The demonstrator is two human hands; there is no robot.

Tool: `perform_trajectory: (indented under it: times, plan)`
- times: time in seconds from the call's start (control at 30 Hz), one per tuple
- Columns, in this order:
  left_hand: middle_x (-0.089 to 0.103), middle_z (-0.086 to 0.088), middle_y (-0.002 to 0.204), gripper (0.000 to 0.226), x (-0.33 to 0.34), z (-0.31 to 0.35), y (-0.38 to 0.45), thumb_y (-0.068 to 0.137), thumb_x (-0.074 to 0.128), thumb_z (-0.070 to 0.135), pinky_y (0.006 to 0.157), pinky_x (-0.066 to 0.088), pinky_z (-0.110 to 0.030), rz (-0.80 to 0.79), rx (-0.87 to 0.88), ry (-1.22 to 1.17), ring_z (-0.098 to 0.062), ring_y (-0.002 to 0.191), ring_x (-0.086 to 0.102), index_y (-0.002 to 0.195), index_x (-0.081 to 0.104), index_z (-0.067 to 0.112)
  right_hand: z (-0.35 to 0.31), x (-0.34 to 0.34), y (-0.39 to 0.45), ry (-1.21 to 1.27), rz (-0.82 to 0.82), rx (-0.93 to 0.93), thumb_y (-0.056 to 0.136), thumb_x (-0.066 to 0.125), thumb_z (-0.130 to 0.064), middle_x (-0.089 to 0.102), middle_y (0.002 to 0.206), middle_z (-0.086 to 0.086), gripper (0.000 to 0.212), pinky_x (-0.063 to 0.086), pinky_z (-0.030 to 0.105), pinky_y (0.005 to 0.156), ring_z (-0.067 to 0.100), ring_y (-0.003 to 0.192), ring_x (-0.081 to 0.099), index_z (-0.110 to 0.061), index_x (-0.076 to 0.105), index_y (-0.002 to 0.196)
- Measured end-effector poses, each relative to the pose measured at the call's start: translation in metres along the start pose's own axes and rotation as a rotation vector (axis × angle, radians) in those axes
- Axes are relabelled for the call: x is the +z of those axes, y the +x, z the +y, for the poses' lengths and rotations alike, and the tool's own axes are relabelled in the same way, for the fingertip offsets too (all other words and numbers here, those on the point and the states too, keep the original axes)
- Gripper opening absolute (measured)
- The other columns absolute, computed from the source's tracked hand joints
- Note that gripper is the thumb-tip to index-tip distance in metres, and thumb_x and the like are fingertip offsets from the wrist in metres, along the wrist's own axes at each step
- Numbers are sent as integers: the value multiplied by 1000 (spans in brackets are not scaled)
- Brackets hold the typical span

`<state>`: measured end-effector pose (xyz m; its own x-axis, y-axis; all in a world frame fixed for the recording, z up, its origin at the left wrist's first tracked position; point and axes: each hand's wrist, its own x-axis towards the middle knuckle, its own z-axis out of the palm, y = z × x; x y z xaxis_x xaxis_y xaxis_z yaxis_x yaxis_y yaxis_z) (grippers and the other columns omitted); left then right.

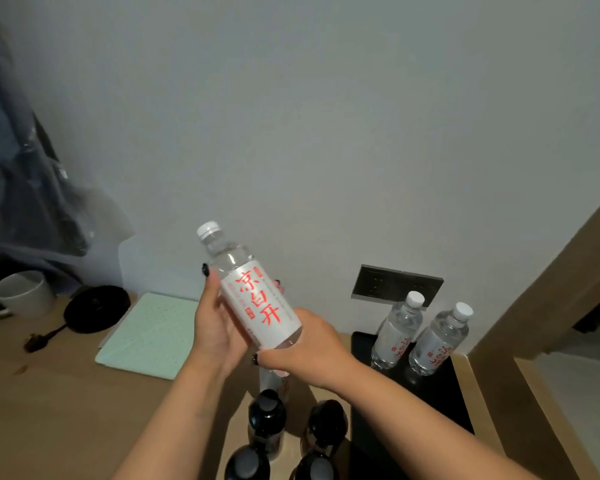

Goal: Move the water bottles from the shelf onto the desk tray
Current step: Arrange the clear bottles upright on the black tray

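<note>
Pale grey wall fills most of the view above a tan wooden worktop (49, 393). Both hands hold one clear water bottle (253, 292) in the air, tilted with its white cap up and to the left — its white label carries large red characters, 凉白开, with smaller print too fine to read. The left hand (215, 323) wraps the label from the left, dark-nailed thumb on the shoulder; the right hand (305, 348) curls round the bottle's base from below.

To the right, two more bottles (420, 334) of the same kind stand upright, side by side, on a black tray (440, 400) near the worktop's right edge, just below a dark wall socket plate (395, 283).

Under the forearms stand four dark-capped bottles (291, 438) — labels not legible. On the left lie a pale green dotted pad (146, 334), a round black object with a handle (94, 308) and a white mug (21, 294). Dark clothing (18, 161) hangs at the far left.
</note>
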<state>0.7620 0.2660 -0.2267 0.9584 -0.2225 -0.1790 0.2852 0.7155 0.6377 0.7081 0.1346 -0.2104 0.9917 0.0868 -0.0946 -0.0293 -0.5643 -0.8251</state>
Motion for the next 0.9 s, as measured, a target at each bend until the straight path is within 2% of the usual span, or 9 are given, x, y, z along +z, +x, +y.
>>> perform_trajectory:
  times: [0.07, 0.13, 0.2, 0.27, 0.4, 0.57, 0.67, 0.8, 0.9]
  plan:
    - [71, -14, 80, 69, -13, -1, -1, 78, 43, 75, 76, 54, -41, 119, 19, -65, -27, 72, 70, 96, 66, 13, -3, 3, 2, 51, -123, 31, 63, 80, -40, 66, 96, -12, 50, 58, 30, 79, 5, 88, 64, -27, 61, 108]
    - [67, -10, 71, 71, -23, 4, 0, 73, 43, 81, 75, 54, -42, 193, 21, -134, -25, 66, 67, 87, 64, 15, -2, 2, 7, 73, -132, 2, 73, 75, -38, 67, 95, -10, 41, 56, 30, 82, 7, 88, 64, -25, 66, 110]
    - [65, -8, 71, 68, -35, 11, -1, 70, 47, 82, 71, 55, -41, 238, 25, -171, -25, 67, 67, 87, 63, 18, 2, -1, 15, 143, 37, -11, 84, 66, -30, 66, 96, -9, 27, 52, 19, 79, 8, 90, 62, -20, 66, 110]
    - [66, -8, 73, 66, -42, 19, -5, 71, 49, 80, 73, 56, -41, 262, 14, -179, -26, 69, 68, 89, 63, 19, 12, -1, 26, 80, 177, 5, 87, 63, -27, 62, 105, -7, 32, 46, 15, 79, 9, 99, 58, -20, 60, 118]
    - [68, -7, 72, 62, -49, 20, -11, 71, 53, 76, 70, 56, -40, 237, -21, -153, -25, 67, 70, 91, 64, 18, 39, 19, 40, -249, -60, 74, 85, 63, -23, 49, 135, 3, 57, 40, 31, 100, 20, 123, 47, -23, 41, 138]
    - [66, -10, 76, 65, -58, 10, -11, 69, 61, 64, 68, 54, -37, 145, -112, -77, -22, 65, 65, 101, 66, 7, 57, 28, 42, -303, 0, 34, 93, 53, -20, 62, 113, 10, 32, 47, 34, 82, 23, 97, 57, -20, 45, 124]
    - [64, -11, 73, 60, -61, 5, -6, 67, 65, 59, 67, 55, -35, 125, -174, -5, -24, 62, 65, 97, 63, 7, 59, 17, 40, -264, 99, 50, 91, 55, -26, 64, 108, 7, 30, 51, 35, 80, 20, 95, 59, -24, 48, 120]
    - [61, -11, 80, 59, -55, -5, 8, 56, 76, 56, 68, 51, -35, 131, -216, 33, -23, 63, 61, 94, 61, 14, 33, -23, 31, -287, 357, -33, 80, 59, -41, 70, 93, 1, 30, 55, 43, 75, 22, 87, 65, -30, 57, 109]
    - [60, -7, 68, 38, -43, -18, 18, 71, 65, 54, 66, 53, -36, 121, -231, -22, -21, 55, 60, 74, 59, 17, -7, -67, 20, -222, 573, -104, 73, 68, -40, 70, 80, -5, 27, 54, 39, 72, 18, 78, 65, -26, 68, 96]
